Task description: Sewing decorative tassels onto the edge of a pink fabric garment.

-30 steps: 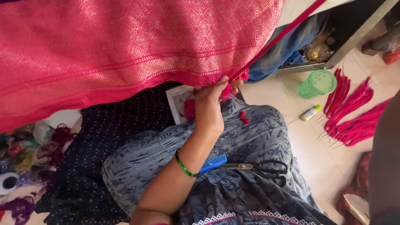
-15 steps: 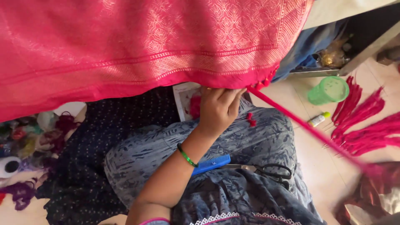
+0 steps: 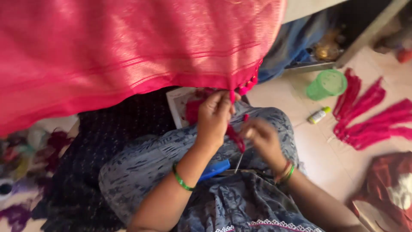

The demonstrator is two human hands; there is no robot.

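Your left hand point(image 3: 214, 116) is raised to the lower edge of the pink cloth point(image 3: 128, 51), fingers closed in a pinch on the red thread point(image 3: 235, 136) just under the hem, near the small tassels point(image 3: 246, 88). Your right hand point(image 3: 262, 138) is just beside it over your lap; it's blurred, so I cannot tell how far its fingers are open or if it holds the thread. Scissors w/ blue handle point(image 3: 214, 169) lie on your lap below both hands. Loose red tassels point(image 3: 369, 116) and a green cup point(image 3: 327, 84) are on the floor, well apart.
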